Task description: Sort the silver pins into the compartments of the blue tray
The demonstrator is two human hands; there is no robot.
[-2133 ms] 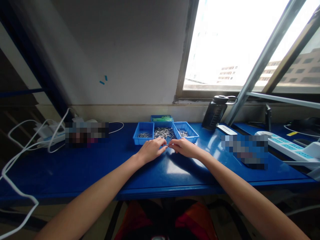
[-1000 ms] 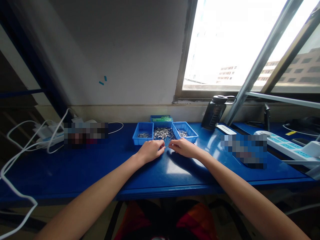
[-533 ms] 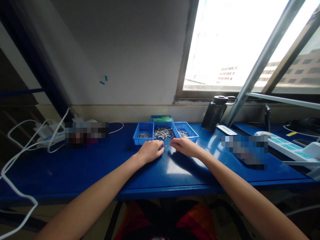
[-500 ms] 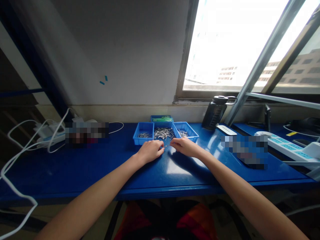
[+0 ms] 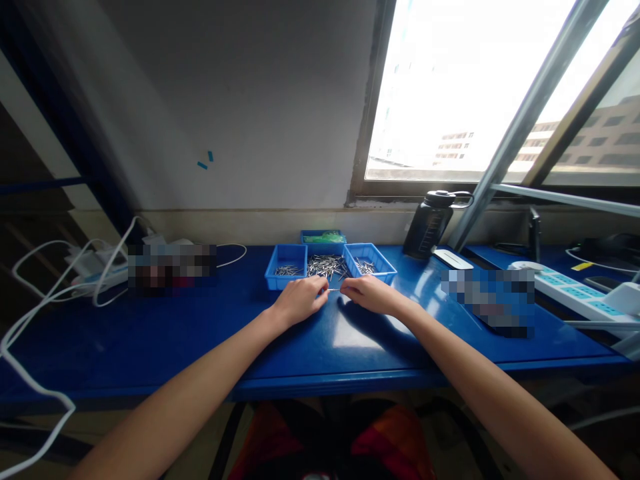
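My left hand [image 5: 301, 298] and my right hand [image 5: 367, 293] are close together over the blue table, fingers pinched. A thin, silvery metal pin [image 5: 334, 289] spans the small gap between their fingertips, one end at each hand. Just beyond lies a heap of slender metal pins [image 5: 326, 265]. It sits between a left blue tray [image 5: 286, 253] and a right blue tray [image 5: 383, 265], each with similar pins inside. My hands partly cover the near side of the heap, and the pins' exact kind is too small to make out.
Behind the heap, a small blue tray [image 5: 306, 233] holds green plastic [image 5: 326, 237]. A black bottle [image 5: 427, 227] stands at the right near the window, beside a white flat object [image 5: 453, 259]. Power strips [image 5: 575, 290] and white cables [image 5: 37, 377] lie at the sides.
The fingertips of my right hand have come to the free end of the pin, which now lies straight between both hands. The trays have stayed in place.
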